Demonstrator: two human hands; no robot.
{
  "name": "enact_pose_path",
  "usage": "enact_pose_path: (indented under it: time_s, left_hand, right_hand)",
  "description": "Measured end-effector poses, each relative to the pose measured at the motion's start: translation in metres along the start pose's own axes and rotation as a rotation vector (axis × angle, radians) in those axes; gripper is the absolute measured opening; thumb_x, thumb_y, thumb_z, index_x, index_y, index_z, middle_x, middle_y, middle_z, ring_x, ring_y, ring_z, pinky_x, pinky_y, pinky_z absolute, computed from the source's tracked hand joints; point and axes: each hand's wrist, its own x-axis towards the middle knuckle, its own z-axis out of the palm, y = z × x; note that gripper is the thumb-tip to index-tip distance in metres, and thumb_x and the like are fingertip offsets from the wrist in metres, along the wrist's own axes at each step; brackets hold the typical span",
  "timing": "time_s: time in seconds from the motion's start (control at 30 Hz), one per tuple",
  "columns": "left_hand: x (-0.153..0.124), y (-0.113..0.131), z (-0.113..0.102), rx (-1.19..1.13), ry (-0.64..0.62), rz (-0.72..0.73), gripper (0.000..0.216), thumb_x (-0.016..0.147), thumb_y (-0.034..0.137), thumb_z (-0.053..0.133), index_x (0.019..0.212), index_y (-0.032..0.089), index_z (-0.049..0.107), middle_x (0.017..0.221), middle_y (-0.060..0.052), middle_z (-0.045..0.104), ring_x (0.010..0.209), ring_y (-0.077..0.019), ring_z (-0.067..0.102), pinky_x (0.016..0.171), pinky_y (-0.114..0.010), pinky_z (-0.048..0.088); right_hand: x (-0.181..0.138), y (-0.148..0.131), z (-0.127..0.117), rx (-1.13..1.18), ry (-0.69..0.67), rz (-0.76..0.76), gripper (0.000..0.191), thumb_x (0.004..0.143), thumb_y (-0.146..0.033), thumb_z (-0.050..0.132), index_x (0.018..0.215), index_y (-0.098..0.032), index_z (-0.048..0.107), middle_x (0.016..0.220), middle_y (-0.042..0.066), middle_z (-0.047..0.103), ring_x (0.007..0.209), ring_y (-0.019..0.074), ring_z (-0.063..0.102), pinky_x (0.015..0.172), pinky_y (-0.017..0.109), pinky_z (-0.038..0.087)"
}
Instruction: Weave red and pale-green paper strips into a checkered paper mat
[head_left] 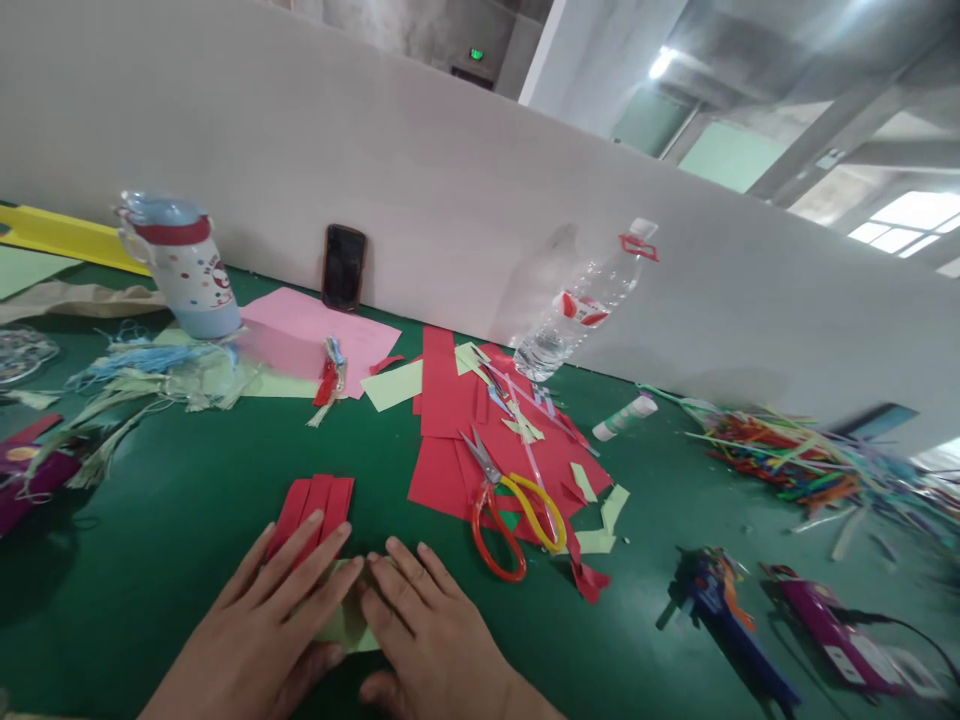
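My left hand (274, 610) lies with its fingers stretched out, their tips over a red pleated paper piece (331, 492) on the green table. Beside it, my right hand (431, 625) is also spread flat, its fingertips close to the left index finger. Between and partly under both hands is a pale green paper piece (351, 622); much of it is hidden. Right of the hands, scissors (489, 472) with one red and one yellow handle lie partly open on red paper sheets (442, 465).
Around me are pale green scraps (596, 541), a glue stick (625, 417), a clear bottle (574, 310), a phone (344, 268), pink paper (300, 330), a flask (184, 265), blue tassels (146, 357), colourful strips (780, 455), a blue tool (739, 630) and a purple device (836, 625). A partition (420, 180) stands behind.
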Motion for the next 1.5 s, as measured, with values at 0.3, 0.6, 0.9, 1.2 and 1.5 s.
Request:
enact_pose_path:
  time_s: [0.3,0.6,0.9,1.2,1.5]
  left_hand:
    - [0.000,-0.006,0.014,-0.069,-0.026,0.026,0.068,0.093,0.065,0.040,0.150,0.029,0.034,0.143,0.001,0.057,0.136,-0.0205,0.045,0.114,-0.036,0.021]
    - [0.001,-0.006,0.008,-0.040,-0.039,0.080,0.070,0.092,0.066,0.040,0.149,0.025,0.038,0.148,-0.001,0.051,0.139,-0.0218,0.040,0.120,-0.041,0.001]
    - [0.012,-0.011,-0.010,-0.057,-0.033,0.129,0.073,0.091,0.067,0.040,0.149,0.022,0.038,0.143,-0.003,0.057,0.138,-0.0202,0.042,0.121,-0.040,-0.003]
    - [-0.041,-0.022,-0.007,-0.027,-0.016,-0.147,0.071,0.088,0.054,0.057,0.150,0.025,0.036,0.155,-0.006,0.041,0.145,-0.0268,0.031,0.122,-0.043,0.014]
    - [-0.066,-0.015,0.009,-0.014,0.006,-0.026,0.054,0.090,0.054,0.053,0.137,0.028,0.053,0.139,-0.003,0.060,0.132,-0.0227,0.051,0.123,-0.045,0.003]
  right_hand:
    - [-0.004,0.002,0.011,-0.138,0.166,-0.037,0.063,0.095,-0.060,0.044,0.141,-0.017,0.049,0.151,0.004,0.046,0.147,0.0264,0.025,0.116,0.044,0.034]
    - [0.003,-0.031,0.043,-0.273,0.384,0.017,0.033,0.101,-0.029,0.042,0.124,-0.016,0.061,0.140,0.010,0.058,0.144,0.0277,0.034,0.120,0.060,0.012]
    - [-0.001,-0.029,0.052,-0.258,0.355,-0.015,0.034,0.101,-0.029,0.044,0.125,-0.013,0.060,0.134,0.012,0.062,0.141,0.0311,0.039,0.119,0.061,0.016]
    - [0.004,-0.029,0.025,-0.291,0.436,0.031,0.032,0.099,-0.027,0.045,0.123,-0.015,0.063,0.146,0.006,0.052,0.144,0.0281,0.032,0.123,0.049,0.012]
    - [0.011,-0.020,0.013,-0.192,0.128,0.026,0.050,0.101,-0.037,0.040,0.143,-0.010,0.045,0.150,0.012,0.046,0.144,0.0273,0.034,0.119,0.053,0.026]
